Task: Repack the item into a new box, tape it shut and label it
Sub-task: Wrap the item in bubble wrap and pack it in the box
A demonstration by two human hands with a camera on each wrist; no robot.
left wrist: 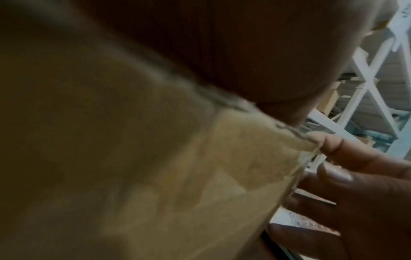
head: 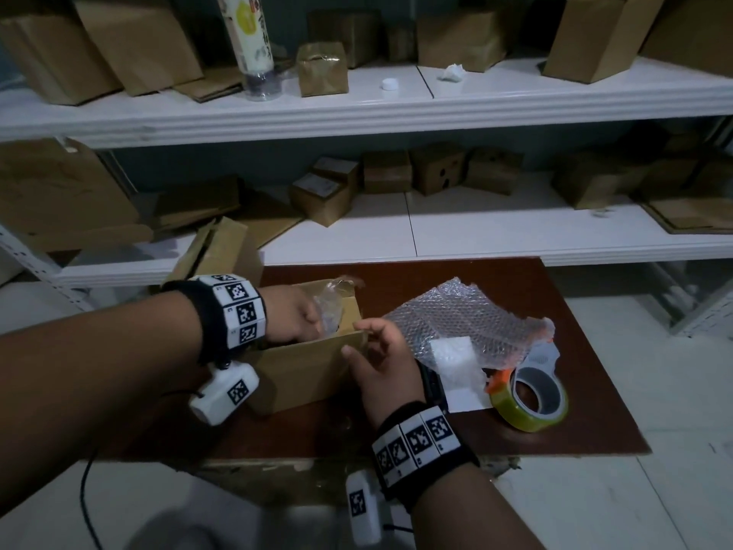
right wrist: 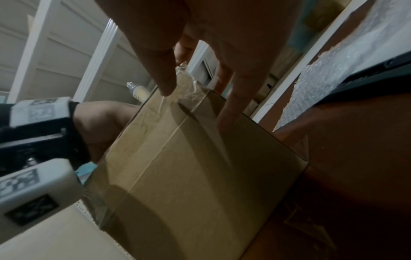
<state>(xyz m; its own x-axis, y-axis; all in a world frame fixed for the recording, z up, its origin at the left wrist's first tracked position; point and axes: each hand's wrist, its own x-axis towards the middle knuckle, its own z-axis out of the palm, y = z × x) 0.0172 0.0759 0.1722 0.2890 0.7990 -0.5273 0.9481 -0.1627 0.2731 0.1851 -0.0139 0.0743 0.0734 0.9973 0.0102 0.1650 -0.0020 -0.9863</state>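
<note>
An open cardboard box (head: 301,371) stands on the brown table (head: 555,303). My left hand (head: 301,317) reaches down into its mouth, and its curled fingers grip crumpled clear plastic (head: 331,305) there. What lies deeper in the box is hidden. My right hand (head: 353,337) rests on the box's near right corner with its fingers spread and relaxed, the index tip on the rim and the thumb on the front wall. In the right wrist view its fingers (right wrist: 224,119) touch the box (right wrist: 189,167) just below the clear plastic (right wrist: 186,82). The left wrist view is blurred cardboard (left wrist: 111,158).
Bubble wrap (head: 468,323) lies right of the box, over a white foam piece (head: 452,351) and a white sheet (head: 464,394). A yellowish tape roll in a dispenser (head: 529,398) sits near the table's right edge. A part-folded box (head: 222,248) leans behind. White shelves (head: 476,232) hold several boxes.
</note>
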